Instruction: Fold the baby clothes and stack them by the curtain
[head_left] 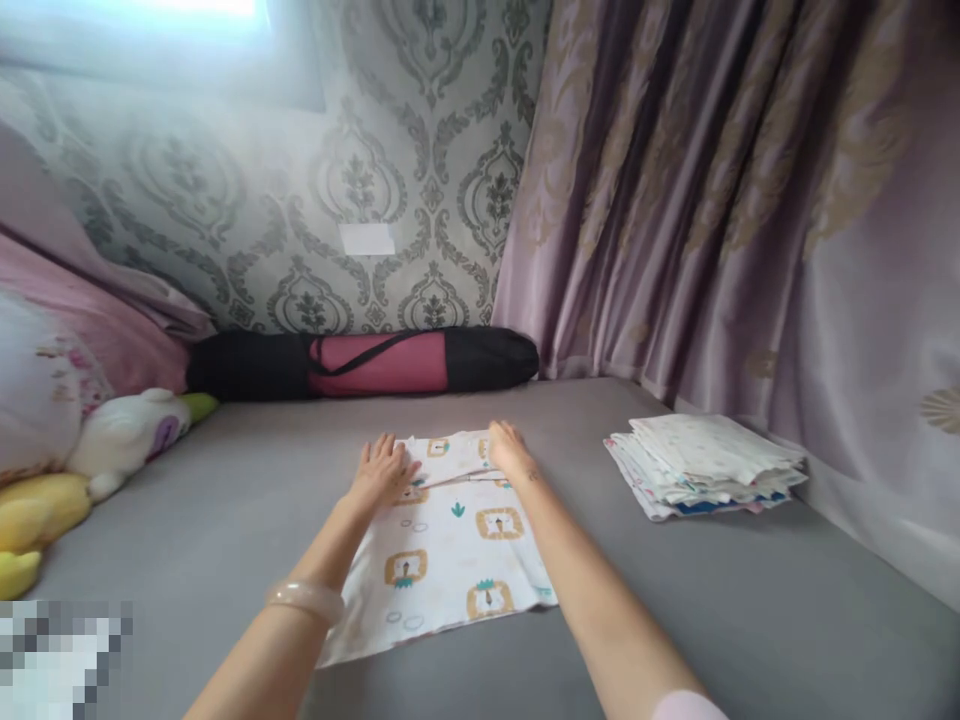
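A white printed cloth (450, 545) with lion faces and small green leaves lies in front of me, its far edge folded over toward me. My left hand (383, 470) rests on the left end of that fold, fingers stretched out and flat. At the far right corner of the cloth, my right hand (508, 448) has its fingers closed round the edge of the fold. The near part of the cloth lies fairly flat, with its left corner spread toward me.
On the right, a stack of folded cloths (705, 465) sits by the curtain (675, 250). Along the wall lies a black and red long bag (382, 362). Plush toys (124, 435) line the left side of the grey bed surface (247, 500).
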